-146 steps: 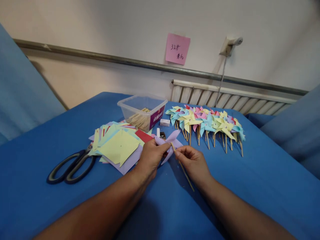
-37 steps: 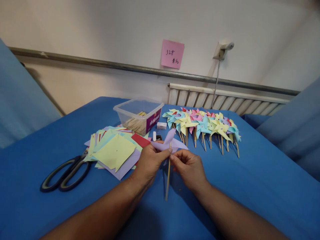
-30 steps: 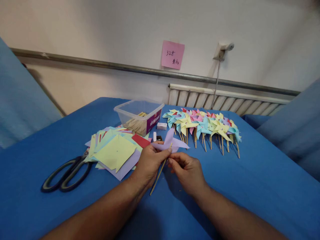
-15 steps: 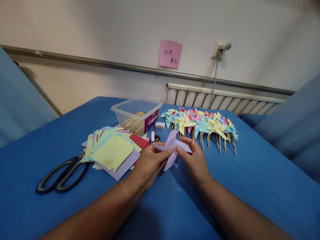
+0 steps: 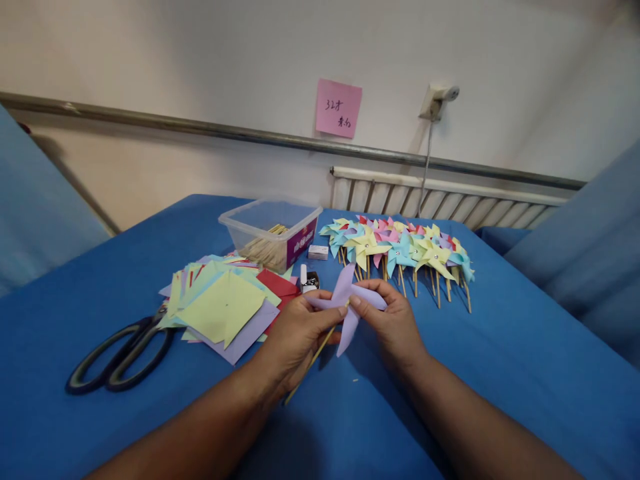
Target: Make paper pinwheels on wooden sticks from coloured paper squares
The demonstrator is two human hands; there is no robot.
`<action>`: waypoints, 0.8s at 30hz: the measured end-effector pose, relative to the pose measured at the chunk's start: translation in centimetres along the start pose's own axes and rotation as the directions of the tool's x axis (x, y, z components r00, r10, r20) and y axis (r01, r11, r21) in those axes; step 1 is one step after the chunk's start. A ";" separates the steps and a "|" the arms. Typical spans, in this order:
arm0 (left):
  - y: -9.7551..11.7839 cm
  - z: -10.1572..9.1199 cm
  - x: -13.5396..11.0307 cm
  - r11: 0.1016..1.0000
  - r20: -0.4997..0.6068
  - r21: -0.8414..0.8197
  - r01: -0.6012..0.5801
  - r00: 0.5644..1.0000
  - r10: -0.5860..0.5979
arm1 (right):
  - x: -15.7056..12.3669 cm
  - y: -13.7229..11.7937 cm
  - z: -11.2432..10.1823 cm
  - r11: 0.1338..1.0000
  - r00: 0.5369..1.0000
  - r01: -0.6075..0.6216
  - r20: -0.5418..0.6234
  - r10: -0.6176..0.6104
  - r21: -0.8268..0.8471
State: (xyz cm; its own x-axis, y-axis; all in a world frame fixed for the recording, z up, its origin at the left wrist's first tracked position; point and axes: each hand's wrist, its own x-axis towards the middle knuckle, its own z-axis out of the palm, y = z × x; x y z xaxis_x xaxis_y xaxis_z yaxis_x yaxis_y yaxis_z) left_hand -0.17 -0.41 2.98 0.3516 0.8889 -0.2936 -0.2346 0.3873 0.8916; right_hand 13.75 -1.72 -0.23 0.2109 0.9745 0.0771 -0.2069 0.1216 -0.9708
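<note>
A lilac paper pinwheel [image 5: 346, 300] is held between both hands just above the blue cloth. My left hand [image 5: 295, 333] is closed on its thin wooden stick [image 5: 313, 360], which slants down to the lower left, with the thumb at the pinwheel's centre. My right hand [image 5: 393, 323] pinches the pinwheel's centre and right blade from the other side. Behind them lies a row of several finished pinwheels [image 5: 400, 248] in yellow, blue and pink, sticks pointing toward me.
A fanned stack of coloured paper squares [image 5: 225, 303] lies left of my hands, with black scissors [image 5: 117, 353] further left. A clear plastic box of sticks [image 5: 270, 230], a small white box [image 5: 318, 252] and a small dark container [image 5: 311, 280] stand behind. Blue-covered chairs flank the table.
The stick swung from upright to slanting lower left and passed into my left hand. My right hand moved up from the stick to the pinwheel's centre and blade.
</note>
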 end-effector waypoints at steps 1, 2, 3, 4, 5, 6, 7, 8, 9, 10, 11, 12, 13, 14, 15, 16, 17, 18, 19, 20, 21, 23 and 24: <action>0.0 0.0 0.0 1.000 -0.006 0.007 0.002 1.000 -0.002 | 0.0 0.0 0.0 1.000 1.000 -0.003 0.004 0.003 -0.003; 0.0 -0.1 0.0 1.000 -0.013 0.016 0.004 1.000 -0.004 | -0.1 -0.1 0.0 1.000 1.000 -0.005 0.009 0.005 -0.003; 0.0 -0.1 0.0 1.000 -0.022 0.028 0.005 1.000 -0.004 | -0.1 -0.1 0.0 1.000 1.000 -0.007 0.017 0.007 -0.002; 0.0 -0.2 0.0 0.999 -0.032 0.042 0.006 0.999 -0.005 | -0.1 -0.1 0.0 1.000 1.000 -0.009 0.027 0.009 -0.001; -0.1 -0.3 0.0 0.998 -0.039 0.059 0.008 0.999 -0.006 | -0.1 -0.1 0.0 1.000 0.999 -0.013 0.035 0.013 0.000; -0.1 -0.4 0.0 0.997 -0.045 0.075 0.009 0.999 -0.006 | -0.1 0.0 0.0 1.000 0.999 -0.019 0.042 0.019 0.002; -0.1 -0.4 0.0 0.996 -0.051 0.090 0.006 0.999 -0.002 | 0.0 0.0 0.0 1.000 0.999 -0.026 0.046 0.026 0.003; -0.1 -0.5 0.1 0.995 -0.057 0.101 0.001 0.998 0.005 | 0.0 0.1 0.0 0.999 0.998 -0.033 0.048 0.032 0.004; -0.2 -0.5 0.2 0.994 -0.064 0.107 -0.007 0.998 0.014 | 0.0 0.1 0.1 0.999 0.998 -0.039 0.047 0.039 0.007; -0.3 -0.6 0.2 0.994 -0.068 0.108 -0.016 0.997 0.024 | 0.1 0.2 0.1 0.999 0.998 -0.045 0.042 0.044 0.010; -0.4 -0.6 0.3 0.994 -0.072 0.109 -0.024 0.997 0.032 | 0.1 0.2 0.1 0.999 0.998 -0.050 0.038 0.050 0.012; -0.5 -0.6 0.4 0.993 -0.076 0.111 -0.028 0.996 0.037 | 0.1 0.2 0.1 0.998 0.998 -0.056 0.037 0.056 0.013; -0.6 -0.6 0.5 0.993 -0.079 0.117 -0.029 0.996 0.038 | 0.1 0.2 0.1 0.998 0.997 -0.061 0.038 0.061 0.014; -0.6 -0.6 0.5 0.992 -0.085 0.125 -0.030 0.996 0.041 | 0.1 0.2 0.0 0.998 0.997 -0.065 0.040 0.065 0.015; -0.7 -0.6 0.5 0.990 -0.092 0.137 -0.033 0.995 0.046 | 0.1 0.2 0.0 0.998 0.997 -0.068 0.043 0.068 0.015; -0.7 -0.6 0.5 0.988 -0.100 0.151 -0.038 0.994 0.053 | 0.1 0.1 0.0 0.997 0.997 -0.070 0.045 0.069 0.016; -0.7 -0.6 0.5 0.985 -0.107 0.166 -0.044 0.992 0.062 | 0.0 0.0 0.0 0.997 0.996 -0.073 0.045 0.072 0.019; -0.7 -0.5 0.4 0.982 -0.114 0.181 -0.051 0.991 0.072 | 0.0 -0.1 0.1 0.997 0.996 -0.076 0.043 0.075 0.023; -0.7 -0.5 0.4 0.979 -0.117 0.195 -0.055 0.990 0.079 | -0.1 -0.2 0.1 0.996 0.996 -0.082 0.042 0.081 0.028; -0.6 -0.5 0.4 0.977 -0.119 0.206 -0.061 0.989 0.087 | -0.1 -0.3 0.1 0.996 0.995 -0.089 0.041 0.088 0.032; -0.6 -0.5 0.3 0.974 -0.119 0.215 -0.066 0.989 0.093 | -0.1 -0.4 0.2 0.995 0.995 -0.093 0.038 0.092 0.035; -0.6 -0.5 0.4 0.972 -0.115 0.225 -0.076 0.988 0.104 | -0.1 -0.5 0.3 0.995 0.995 -0.097 0.032 0.096 0.032; -0.6 -0.6 0.4 0.971 -0.114 0.227 -0.078 0.988 0.106 | -0.1 -0.5 0.3 0.995 0.995 -0.097 0.029 0.096 0.030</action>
State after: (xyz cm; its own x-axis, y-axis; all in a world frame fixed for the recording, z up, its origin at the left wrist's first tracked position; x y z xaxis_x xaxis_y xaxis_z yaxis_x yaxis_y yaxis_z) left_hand -0.40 -0.16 2.14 0.2192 0.9471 -0.2343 -0.0495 0.2506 0.9668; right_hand 13.54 -1.83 0.31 0.1627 0.9866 -0.0097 -0.2551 0.0326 -0.9664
